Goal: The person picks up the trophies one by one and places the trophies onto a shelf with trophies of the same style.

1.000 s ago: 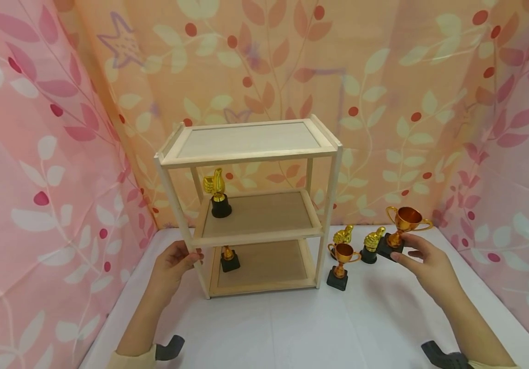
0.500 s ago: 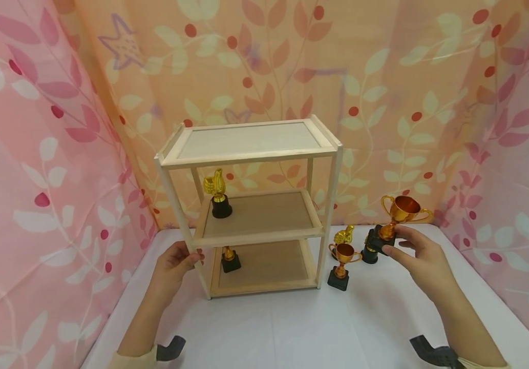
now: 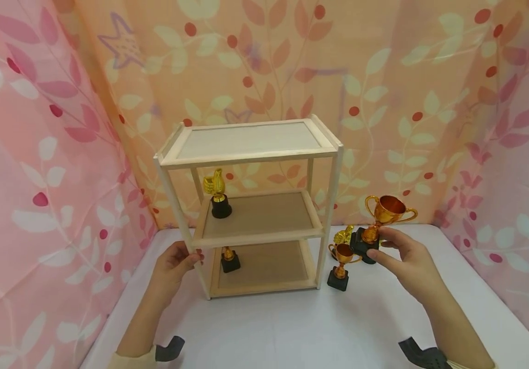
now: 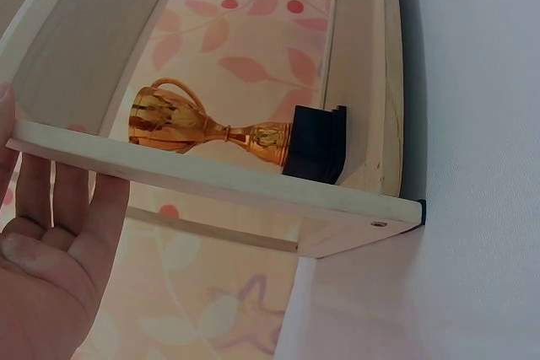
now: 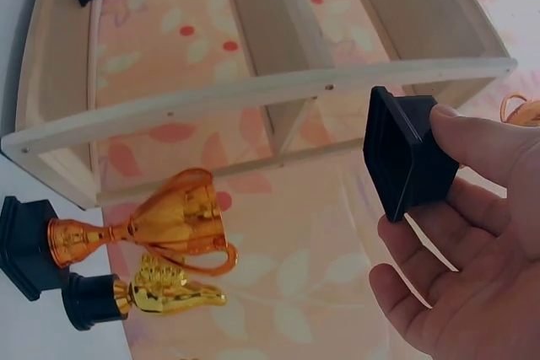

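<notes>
The right hand (image 3: 404,259) pinches the black base of a copper-coloured cup trophy (image 3: 389,209) between thumb and fingertips; over the last second it has carried this cup leftward, nearer the shelf, so the transfer looks under way but unfinished. The left hand (image 3: 174,264), unmoved, has its fingers curled round the left front post of the wooden shelf rack (image 3: 250,158). Cup trophies number three: the held one, one standing on the white table (image 3: 264,328) just right of the rack (image 3: 339,271), and one on the bottom tier (image 4: 270,142). Thumbs-up trophies also number three: one on the middle tier (image 3: 220,205), two on the table, one (image 3: 343,236) behind the standing cup, the other (image 3: 371,262) mostly hidden behind the held one. The single rack has three tiers.
</notes>
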### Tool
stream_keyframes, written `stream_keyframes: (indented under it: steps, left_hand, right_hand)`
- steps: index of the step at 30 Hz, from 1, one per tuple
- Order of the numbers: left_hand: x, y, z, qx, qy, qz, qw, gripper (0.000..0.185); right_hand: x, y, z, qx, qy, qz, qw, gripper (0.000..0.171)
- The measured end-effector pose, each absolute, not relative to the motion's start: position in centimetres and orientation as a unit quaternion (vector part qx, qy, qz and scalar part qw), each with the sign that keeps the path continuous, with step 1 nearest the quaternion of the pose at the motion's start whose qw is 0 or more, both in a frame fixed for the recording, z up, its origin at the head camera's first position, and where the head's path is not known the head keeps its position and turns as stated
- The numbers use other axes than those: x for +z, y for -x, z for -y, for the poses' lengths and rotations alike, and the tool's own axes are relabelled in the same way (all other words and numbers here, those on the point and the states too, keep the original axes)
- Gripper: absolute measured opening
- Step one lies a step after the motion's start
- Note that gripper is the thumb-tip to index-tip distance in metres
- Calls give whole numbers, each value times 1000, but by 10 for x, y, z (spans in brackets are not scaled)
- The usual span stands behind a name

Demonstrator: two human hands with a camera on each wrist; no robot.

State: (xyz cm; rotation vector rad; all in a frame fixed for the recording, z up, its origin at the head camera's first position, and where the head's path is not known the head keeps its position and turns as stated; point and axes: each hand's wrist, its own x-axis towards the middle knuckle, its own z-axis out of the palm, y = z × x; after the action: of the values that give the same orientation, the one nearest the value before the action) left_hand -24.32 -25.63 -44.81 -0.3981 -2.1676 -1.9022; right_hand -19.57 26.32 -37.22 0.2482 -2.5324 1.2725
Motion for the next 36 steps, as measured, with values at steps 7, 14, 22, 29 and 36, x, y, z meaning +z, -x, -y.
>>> stream_keyframes:
  steps: [7,14,22,29,36]
  left_hand:
    - [-447,242,258,-647,131,744,105,28]
    - [-446,241,258,-645,132,745,104,29]
    - [-445,243,257,-652,127,740,103,26]
    - [-448,242,257,-659,136,732,108,26]
    - [-447,242,256,-657,138,734,108,28]
  right_hand:
    - [-374,188,-245,448,-123,875,139,50]
    - [-381,184,-223,448,-148,876,103,45]
    - [-403,188,-202,442,-168,877,87,46]
    - [-420,193,-185,436,-181,881,43,48]
    - [-437,196,-170,447,-207,870,14,51]
